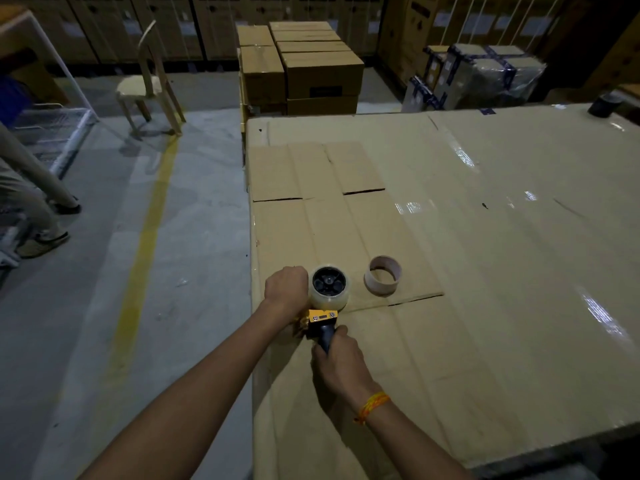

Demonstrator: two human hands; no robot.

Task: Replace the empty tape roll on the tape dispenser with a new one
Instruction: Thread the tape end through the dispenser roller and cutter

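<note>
A yellow and black tape dispenser [322, 320] lies on the cardboard-covered table [485, 271] near its left edge. A clear tape roll [329, 296] sits on the dispenser's black hub. My right hand [341, 362] is closed around the dark handle. My left hand [286, 285] is curled against the left side of the clear roll and the dispenser's frame. An empty cardboard tape core [382, 274] stands on the table just to the right of the roll, apart from both hands.
A dark tape roll [604, 103] rests at the table's far right corner. Stacked cartons [301, 67] stand behind the table. To the left are a wooden chair [149, 84], a yellow floor line [138, 265] and another person's legs [31, 199].
</note>
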